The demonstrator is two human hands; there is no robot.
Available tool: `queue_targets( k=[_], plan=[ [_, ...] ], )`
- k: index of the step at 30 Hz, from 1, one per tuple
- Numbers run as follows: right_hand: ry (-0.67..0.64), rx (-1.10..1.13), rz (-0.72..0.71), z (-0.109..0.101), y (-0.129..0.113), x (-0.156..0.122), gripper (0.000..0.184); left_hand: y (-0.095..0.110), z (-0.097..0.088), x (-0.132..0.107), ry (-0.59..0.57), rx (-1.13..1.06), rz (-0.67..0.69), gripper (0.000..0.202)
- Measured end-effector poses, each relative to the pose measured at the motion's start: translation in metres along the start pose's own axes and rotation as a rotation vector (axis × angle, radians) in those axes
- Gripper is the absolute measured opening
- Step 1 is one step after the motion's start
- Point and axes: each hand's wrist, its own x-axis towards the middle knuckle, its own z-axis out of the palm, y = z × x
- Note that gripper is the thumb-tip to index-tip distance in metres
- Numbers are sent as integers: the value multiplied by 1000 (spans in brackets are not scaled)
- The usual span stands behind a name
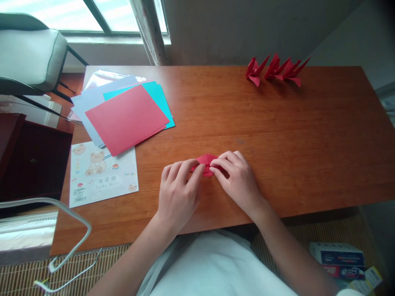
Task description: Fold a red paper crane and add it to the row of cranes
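A small folded piece of red paper [206,160] lies on the wooden table [277,135] near its front edge. My left hand [179,191] pinches its left side with fingers curled. My right hand [237,179] presses and pinches its right side, fingers bent over the fold. Most of the paper is hidden under my fingers. Three finished red paper cranes [276,70] stand in a row at the far side of the table.
A fanned stack of coloured sheets [126,117], red on top with teal and pale blue beneath, lies at the left. A bear-printed packaging sheet [101,172] lies below it. A grey chair [31,53] stands by the window. A white cable [70,230] and a box [342,259] are on the floor.
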Motion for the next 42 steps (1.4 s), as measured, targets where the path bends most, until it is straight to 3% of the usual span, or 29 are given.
queue_targets(
  k=[5,12,20,27,37,42],
  plan=[
    [-11,-5,-52,-2,3,-1,13,0,-1,-13,-57,48,169,40],
    [-56,-36,-179,-9,12,-4,17,-8,-1,-12,-83,49,234,39],
    [-57,-70,-166,-10,6,4,17,-10,-5,-3,-99,24,233,35],
    [99,-4,-157,-8,7,21,10,-13,-3,1,-103,16,234,32],
    [-59,-31,-130,-4,9,28,18,-13,-4,-3,-74,9,250,32],
    [-74,-92,-60,-8,3,17,9,-12,-6,-5,-66,52,224,34]
  ],
)
